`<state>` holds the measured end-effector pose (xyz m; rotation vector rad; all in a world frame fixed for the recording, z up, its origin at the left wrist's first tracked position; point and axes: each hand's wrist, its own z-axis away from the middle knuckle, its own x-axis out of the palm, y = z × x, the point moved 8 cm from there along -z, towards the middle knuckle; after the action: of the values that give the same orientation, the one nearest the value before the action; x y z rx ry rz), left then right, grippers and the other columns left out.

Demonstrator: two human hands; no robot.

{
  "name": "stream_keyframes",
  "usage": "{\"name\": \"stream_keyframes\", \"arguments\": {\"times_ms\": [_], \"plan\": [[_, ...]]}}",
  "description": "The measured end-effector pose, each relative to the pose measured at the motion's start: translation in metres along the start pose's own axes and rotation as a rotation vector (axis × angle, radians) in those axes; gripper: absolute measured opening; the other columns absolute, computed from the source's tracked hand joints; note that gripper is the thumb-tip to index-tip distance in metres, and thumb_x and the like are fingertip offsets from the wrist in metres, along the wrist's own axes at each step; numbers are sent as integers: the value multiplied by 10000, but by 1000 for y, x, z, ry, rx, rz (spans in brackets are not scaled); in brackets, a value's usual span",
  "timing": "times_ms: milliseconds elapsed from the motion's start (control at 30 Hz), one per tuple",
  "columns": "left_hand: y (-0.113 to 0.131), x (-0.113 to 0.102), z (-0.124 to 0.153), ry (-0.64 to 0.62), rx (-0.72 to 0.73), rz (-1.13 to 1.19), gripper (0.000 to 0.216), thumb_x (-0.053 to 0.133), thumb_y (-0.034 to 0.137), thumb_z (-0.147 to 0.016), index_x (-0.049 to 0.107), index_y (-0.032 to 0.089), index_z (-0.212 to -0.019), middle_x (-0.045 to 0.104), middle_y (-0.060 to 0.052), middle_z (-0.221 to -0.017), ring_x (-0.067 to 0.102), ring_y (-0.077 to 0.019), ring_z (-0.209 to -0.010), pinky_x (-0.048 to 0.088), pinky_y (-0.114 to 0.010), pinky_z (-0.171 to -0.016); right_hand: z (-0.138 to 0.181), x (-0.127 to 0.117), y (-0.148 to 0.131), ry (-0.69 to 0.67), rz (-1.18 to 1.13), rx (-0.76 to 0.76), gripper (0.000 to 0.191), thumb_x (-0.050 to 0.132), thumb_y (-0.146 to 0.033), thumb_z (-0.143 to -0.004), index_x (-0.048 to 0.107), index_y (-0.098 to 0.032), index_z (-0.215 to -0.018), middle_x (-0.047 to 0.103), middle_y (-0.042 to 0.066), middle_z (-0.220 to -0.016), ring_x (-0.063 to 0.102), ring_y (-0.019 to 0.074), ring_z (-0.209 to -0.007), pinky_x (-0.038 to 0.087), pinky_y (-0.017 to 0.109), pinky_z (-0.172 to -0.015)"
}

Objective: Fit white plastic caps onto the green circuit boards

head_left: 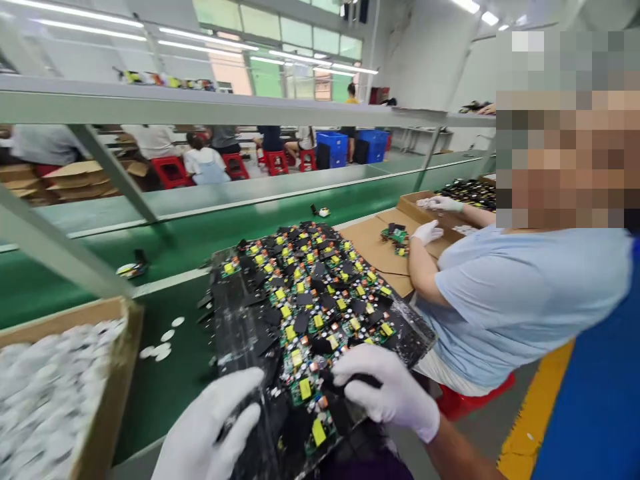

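Watching remotely, I see my white-gloved left hand (210, 423) with its grip spread near green circuit boards with yellow blocks (318, 323); my white-gloved right hand (385, 387) curls over them (pinching anything, I cannot tell).

At the near left of the black tray (235, 343), the left hand (213, 420) wears a plain white glove (193, 430), smooth and close-fitting, its wrist end out of view. At the tray's near right, the right hand (383, 383) wears a matching glove (397, 393), also unmarked where seen, with a cuff (430, 421) ending at the wrist above a bare forearm (463, 447). Dark purple clothing (373, 461) shows just below the tray's near edge.
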<state>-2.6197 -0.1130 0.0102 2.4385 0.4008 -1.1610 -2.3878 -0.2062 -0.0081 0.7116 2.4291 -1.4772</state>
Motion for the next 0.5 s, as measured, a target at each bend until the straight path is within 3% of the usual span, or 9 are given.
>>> {"name": "stream_keyframes", "arguments": {"times_ms": [67, 133, 200, 267, 367, 500], "plan": [[-22, -12, 13, 81, -229, -41, 303, 499, 437, -955, 647, 243, -1135, 730, -41, -1118, 712, -188, -976, 556, -284, -936, 20, -25, 36, 135, 60, 249, 256, 553, -317, -917, 672, -187, -731, 717, 30, -749, 670, 149, -723, 536, 253, -733], [-47, -14, 35, 123, -487, -25, 358, 472, 457, -959, 662, 216, -1142, 713, -64, -1178, 687, -220, -1057, 534, -343, -990, 42, -45, 63, 223, 91, 362, 304, 581, -357, -892, 633, -187, -645, 669, 15, -655, 638, 152, -632, 523, 248, -647], [-66, -13, 59, 176, -701, 21, 411, 449, 487, -959, 681, 193, -1129, 712, -77, -1192, 670, -240, -1099, 514, -377, -1022, 63, -64, 88, 324, 103, 440, 334, 596, -431, -886, 668, -181, -676, 653, 13, -626, 618, 152, -580, 501, 241, -571], [-74, -8, 73, 207, -812, 67, 439, 450, 505, -953, 694, 175, -1111, 718, -87, -1180, 664, -247, -1108, 501, -387, -1039, 77, -77, 105, 388, 128, 493, 349, 587, -475, -894, 721, -175, -774, 654, 11, -622, 618, 153, -565, 506, 245, -568], [-69, 0, 68, 190, -790, 67, 401, 484, 464, -951, 689, 160, -1115, 723, -95, -1158, 670, -233, -1085, 513, -376, -1021, 77, -83, 112, 362, 223, 501, 330, 576, -458, -919, 748, -194, -1013, 708, 14, -703, 667, 163, -635, 545, 267, -664], [-31, 7, 36, 59, -468, -11, 261, 547, 339, -951, 664, 198, -1137, 692, -90, -1184, 642, -215, -1120, 503, -392, -1035, 54, -72, 76, 256, 354, 199, 226, 600, -316, -929, 708, -233, -1109, 751, 46, -1008, 708, 182, -890, 552, 314, -858]]}}
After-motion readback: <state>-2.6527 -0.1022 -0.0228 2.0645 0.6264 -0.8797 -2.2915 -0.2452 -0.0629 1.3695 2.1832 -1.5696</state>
